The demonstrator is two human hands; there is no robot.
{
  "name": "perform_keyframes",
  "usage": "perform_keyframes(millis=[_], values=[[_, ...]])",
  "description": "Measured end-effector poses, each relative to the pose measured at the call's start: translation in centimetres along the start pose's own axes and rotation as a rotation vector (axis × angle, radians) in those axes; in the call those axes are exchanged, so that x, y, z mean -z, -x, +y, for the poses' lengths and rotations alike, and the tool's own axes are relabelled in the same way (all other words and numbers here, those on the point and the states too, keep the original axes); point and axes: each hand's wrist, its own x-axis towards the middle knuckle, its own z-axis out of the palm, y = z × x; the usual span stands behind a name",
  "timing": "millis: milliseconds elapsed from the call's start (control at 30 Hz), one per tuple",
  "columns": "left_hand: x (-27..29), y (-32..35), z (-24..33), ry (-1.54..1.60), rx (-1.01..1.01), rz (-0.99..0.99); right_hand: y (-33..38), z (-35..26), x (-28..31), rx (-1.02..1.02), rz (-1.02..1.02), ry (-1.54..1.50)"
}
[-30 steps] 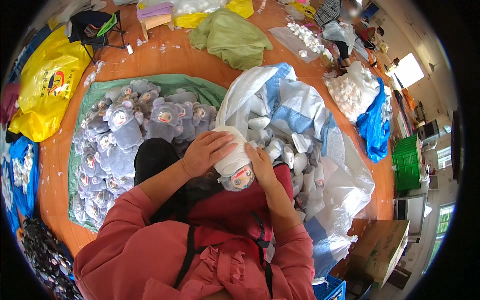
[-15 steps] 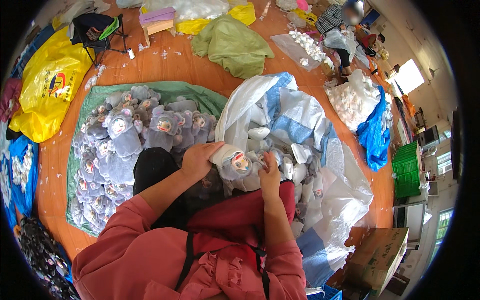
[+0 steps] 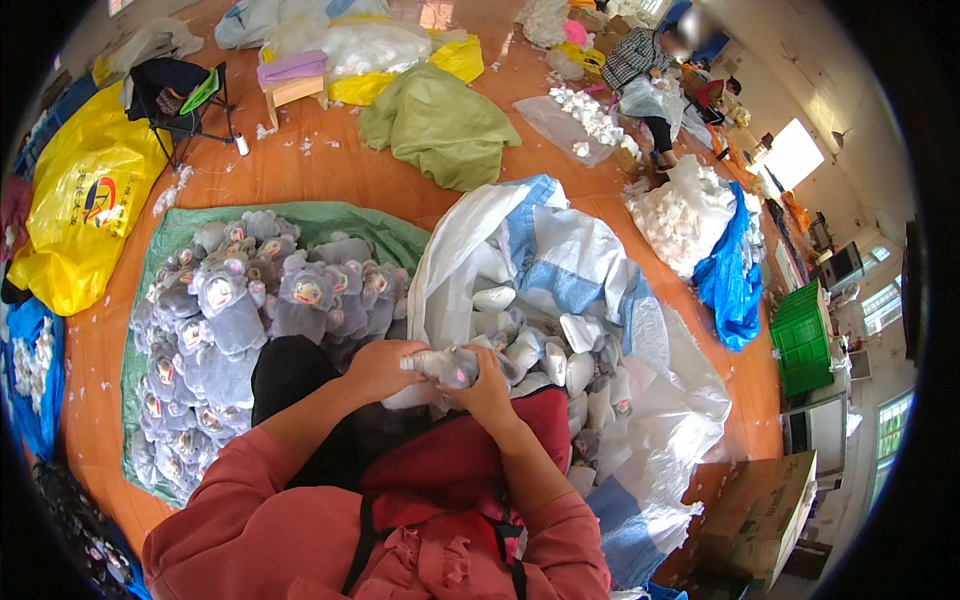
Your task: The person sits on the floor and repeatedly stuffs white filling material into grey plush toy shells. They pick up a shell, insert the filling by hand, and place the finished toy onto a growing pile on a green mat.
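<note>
Over my lap I hold a small grey plush toy [image 3: 455, 367] between both hands. My left hand [image 3: 384, 372] is closed on its whitish end, and my right hand [image 3: 484, 388] grips its grey, eared end. The toy's face is turned out of sight. Just beyond my hands lies an open white and blue woven sack [image 3: 585, 225], holding several grey plush pieces with white parts [image 3: 556, 362]. To the left, a heap of grey plush toys with printed faces [image 3: 225, 300] rests on a green sheet [image 3: 375, 222].
A yellow sack [image 3: 90, 200] and a folding chair [image 3: 180, 100] stand at the far left. Beyond the sack lies an olive cloth [image 3: 440, 125]. Another person [image 3: 645, 65] sits at the far right near white stuffing [image 3: 690, 215]. A green crate [image 3: 800, 338] and a cardboard box [image 3: 755, 515] stand at right.
The plush toy has come nearer my body and turned, so its face no longer shows. My right hand, earlier beside it with fingers raised, now grips it. The whole view has shifted slightly.
</note>
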Motion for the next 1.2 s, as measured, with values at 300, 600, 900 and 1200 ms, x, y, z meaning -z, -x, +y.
perform_keyframes(millis=[300,600,900,1200], values=[[-0.5,-0.7,-0.5,1.261,0.181,-0.151,0.3,0.2,0.1,-0.308,0.013,-0.955],[-1.8,-0.6,0.2,1.341,0.234,-0.291,-0.1,0.3,-0.4,-0.341,0.013,-0.925],[-2.0,0.1,1.1,1.203,0.217,-0.112,0.1,-0.8,-0.9,-0.019,0.177,-0.501],[-2.5,-0.6,1.9,0.692,0.100,-0.004,0.2,3.2,-2.8,-0.348,0.008,-0.887]])
